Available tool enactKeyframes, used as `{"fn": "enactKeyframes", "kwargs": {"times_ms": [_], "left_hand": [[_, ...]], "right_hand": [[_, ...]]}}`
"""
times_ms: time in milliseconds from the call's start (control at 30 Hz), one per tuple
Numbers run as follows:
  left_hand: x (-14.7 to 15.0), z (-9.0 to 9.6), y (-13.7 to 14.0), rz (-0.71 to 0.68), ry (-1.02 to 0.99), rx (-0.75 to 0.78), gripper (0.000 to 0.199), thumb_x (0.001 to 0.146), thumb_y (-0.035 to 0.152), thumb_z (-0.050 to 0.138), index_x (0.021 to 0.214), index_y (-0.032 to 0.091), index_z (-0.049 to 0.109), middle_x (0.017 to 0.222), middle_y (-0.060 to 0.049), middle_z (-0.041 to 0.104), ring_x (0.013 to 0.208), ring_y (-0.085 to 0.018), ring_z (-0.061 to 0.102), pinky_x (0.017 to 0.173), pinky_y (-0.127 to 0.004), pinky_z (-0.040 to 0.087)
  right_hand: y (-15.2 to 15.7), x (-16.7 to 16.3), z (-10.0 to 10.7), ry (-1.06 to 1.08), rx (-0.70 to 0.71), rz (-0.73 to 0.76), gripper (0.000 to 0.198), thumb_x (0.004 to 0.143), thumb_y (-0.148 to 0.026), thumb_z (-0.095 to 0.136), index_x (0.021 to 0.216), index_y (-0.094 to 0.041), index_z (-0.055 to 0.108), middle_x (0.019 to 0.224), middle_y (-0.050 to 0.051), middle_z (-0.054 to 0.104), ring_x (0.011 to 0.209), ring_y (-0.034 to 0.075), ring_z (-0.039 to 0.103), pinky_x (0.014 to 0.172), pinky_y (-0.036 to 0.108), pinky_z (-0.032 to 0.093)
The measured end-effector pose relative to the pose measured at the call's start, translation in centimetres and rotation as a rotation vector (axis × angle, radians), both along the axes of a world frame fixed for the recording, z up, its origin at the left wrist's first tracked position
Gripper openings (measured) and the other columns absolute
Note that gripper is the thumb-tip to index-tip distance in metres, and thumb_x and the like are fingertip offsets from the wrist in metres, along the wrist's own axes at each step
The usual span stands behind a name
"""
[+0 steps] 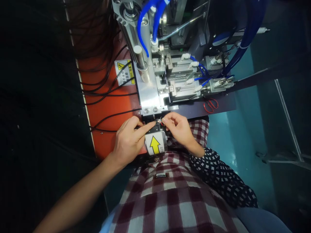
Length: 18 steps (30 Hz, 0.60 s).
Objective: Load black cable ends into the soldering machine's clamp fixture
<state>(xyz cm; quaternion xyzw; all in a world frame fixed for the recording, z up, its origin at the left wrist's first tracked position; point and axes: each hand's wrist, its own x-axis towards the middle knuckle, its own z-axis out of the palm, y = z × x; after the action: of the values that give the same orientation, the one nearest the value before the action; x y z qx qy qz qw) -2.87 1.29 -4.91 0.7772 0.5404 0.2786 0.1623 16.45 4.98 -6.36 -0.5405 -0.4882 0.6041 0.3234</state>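
My left hand point(129, 137) reaches in from the lower left with its fingers apart. One outstretched digit touches the small black fixture point(153, 127) at the front of the machine. My right hand point(179, 128) is closed in a pinch just right of that fingertip. A tiny piece with bits of red and a metallic glint shows at its fingertips, too small to name. Directly below the fixture is a white label point(155, 144) with a yellow arrow pointing toward the machine.
Metal clamps and cylinders point(179, 85) with blue air tubes point(155, 22) rise behind my hands. Black cables point(109, 94) cross the orange panel point(97, 119) on the left, beside a warning label point(124, 72). Red-handled scissors point(211, 105) lie on the right.
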Motion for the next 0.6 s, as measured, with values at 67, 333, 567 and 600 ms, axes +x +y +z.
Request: {"fn": "enactKeyframes", "kwargs": {"times_ms": [67, 333, 567, 600], "left_hand": [[0.02, 0.05, 0.00, -0.004, 0.011, -0.002, 0.032, 0.089, 0.009, 0.052, 0.109, 0.023, 0.072, 0.079, -0.003, 0.053, 0.074, -0.014, 0.055, 0.063, -0.026, 0.046], [0.07, 0.11, -0.02, -0.006, 0.023, -0.008, 0.030, 0.091, 0.013, 0.051, 0.109, 0.024, 0.072, 0.079, -0.003, 0.052, 0.074, -0.015, 0.054, 0.063, -0.027, 0.047], [0.03, 0.06, -0.03, -0.026, 0.059, 0.026, 0.031, 0.089, 0.009, 0.053, 0.110, 0.022, 0.071, 0.080, -0.004, 0.052, 0.074, -0.015, 0.054, 0.063, -0.027, 0.046], [0.02, 0.06, -0.02, -0.030, 0.064, 0.031, 0.031, 0.088, 0.009, 0.054, 0.111, 0.021, 0.071, 0.080, -0.004, 0.052, 0.075, -0.016, 0.055, 0.064, -0.027, 0.046]], "right_hand": [[-0.01, -0.01, -0.05, 0.005, -0.003, -0.004, 0.019, 0.084, -0.035, 0.064, 0.074, -0.019, 0.061, 0.065, -0.001, 0.059, 0.055, 0.012, 0.053, 0.052, 0.025, 0.045], [-0.03, -0.14, -0.46, 0.122, -0.096, -0.014, 0.023, 0.082, -0.040, 0.065, 0.073, -0.019, 0.060, 0.066, -0.001, 0.059, 0.055, 0.011, 0.053, 0.054, 0.026, 0.049], [-0.11, -0.06, -0.74, 0.154, -0.099, -0.013, 0.025, 0.082, -0.042, 0.066, 0.075, -0.019, 0.059, 0.067, -0.002, 0.058, 0.055, 0.011, 0.053, 0.054, 0.026, 0.050], [-0.08, -0.05, -0.72, 0.158, -0.097, -0.010, 0.024, 0.082, -0.041, 0.066, 0.075, -0.019, 0.059, 0.067, -0.002, 0.057, 0.055, 0.011, 0.053, 0.054, 0.026, 0.050]]}}
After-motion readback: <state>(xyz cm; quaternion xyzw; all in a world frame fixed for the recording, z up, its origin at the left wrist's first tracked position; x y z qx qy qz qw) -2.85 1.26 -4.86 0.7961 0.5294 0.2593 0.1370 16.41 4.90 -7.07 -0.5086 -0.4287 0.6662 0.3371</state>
